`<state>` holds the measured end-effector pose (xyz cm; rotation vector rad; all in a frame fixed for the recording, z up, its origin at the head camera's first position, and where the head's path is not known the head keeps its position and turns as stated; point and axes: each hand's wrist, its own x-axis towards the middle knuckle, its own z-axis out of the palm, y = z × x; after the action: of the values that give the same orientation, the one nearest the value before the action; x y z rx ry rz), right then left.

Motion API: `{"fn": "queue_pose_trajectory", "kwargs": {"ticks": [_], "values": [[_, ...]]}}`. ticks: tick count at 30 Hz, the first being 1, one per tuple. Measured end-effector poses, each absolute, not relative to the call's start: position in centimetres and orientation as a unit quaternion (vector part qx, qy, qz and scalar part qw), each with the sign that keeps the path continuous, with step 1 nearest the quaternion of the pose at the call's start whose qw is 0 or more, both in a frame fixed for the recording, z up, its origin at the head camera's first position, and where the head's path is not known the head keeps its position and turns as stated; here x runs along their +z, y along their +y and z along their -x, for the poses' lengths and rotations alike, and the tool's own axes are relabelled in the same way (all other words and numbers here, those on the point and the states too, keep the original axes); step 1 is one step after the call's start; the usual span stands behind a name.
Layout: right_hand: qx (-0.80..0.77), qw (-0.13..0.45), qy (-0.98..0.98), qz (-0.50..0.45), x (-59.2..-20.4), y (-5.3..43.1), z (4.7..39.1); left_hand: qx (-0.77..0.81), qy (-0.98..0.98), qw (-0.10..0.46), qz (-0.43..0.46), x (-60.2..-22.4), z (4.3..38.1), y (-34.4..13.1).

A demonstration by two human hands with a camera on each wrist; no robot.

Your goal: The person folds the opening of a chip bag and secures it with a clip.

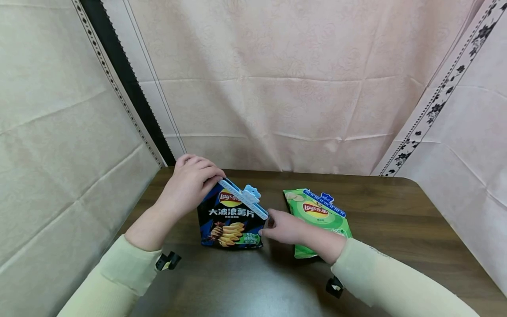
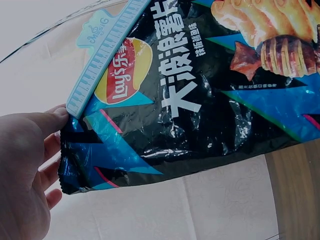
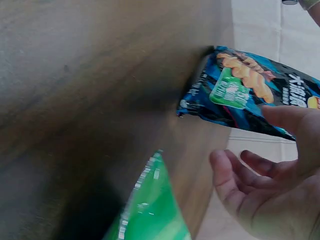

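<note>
A black and blue potato chip bag [image 1: 215,219] leans upright on the wooden table, a light blue bag clip [image 2: 107,55] slanting across its top. My left hand [image 1: 188,187] pinches its upper left corner, thumb at the clip's end and fingers behind the bag, as the left wrist view shows. At the right edge of the bag is my right hand [image 1: 286,226]. Seen from the right wrist, its thumb [image 3: 285,119] overlaps the bag, while the loosely bent fingers [image 3: 227,172] stand apart from it. A gap separates thumb from fingers.
A green potato chip bag [image 1: 316,215] with a dark blue clip [image 1: 325,203] lies right of the black one, partly under my right forearm in the head view. Pale cloth hangs [image 1: 277,88] behind the brown table [image 1: 396,229] and along both sides.
</note>
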<state>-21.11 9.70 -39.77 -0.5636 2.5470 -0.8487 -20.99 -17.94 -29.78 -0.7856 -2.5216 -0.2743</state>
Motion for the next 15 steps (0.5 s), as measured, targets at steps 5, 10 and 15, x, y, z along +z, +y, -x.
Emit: {"fn": "queue_pose_trajectory", "kwargs": {"ticks": [5, 10, 15], "values": [[-0.286, 0.231, 0.910, 0.193, -41.2, 9.4, 20.8, -0.100, -0.921, 0.242, 0.289, -29.8, 21.1, -17.9], [-0.279, 0.227, 0.914, 0.186, -42.5, 8.9, 20.5, -0.099, -0.921, 0.243, 0.289, -29.8, 21.1, -17.8], [-0.285, 0.220, 0.915, 0.181, -43.0, 8.2, 20.4, -0.096, -0.921, 0.243, 0.289, -29.7, 21.2, -17.7]]}}
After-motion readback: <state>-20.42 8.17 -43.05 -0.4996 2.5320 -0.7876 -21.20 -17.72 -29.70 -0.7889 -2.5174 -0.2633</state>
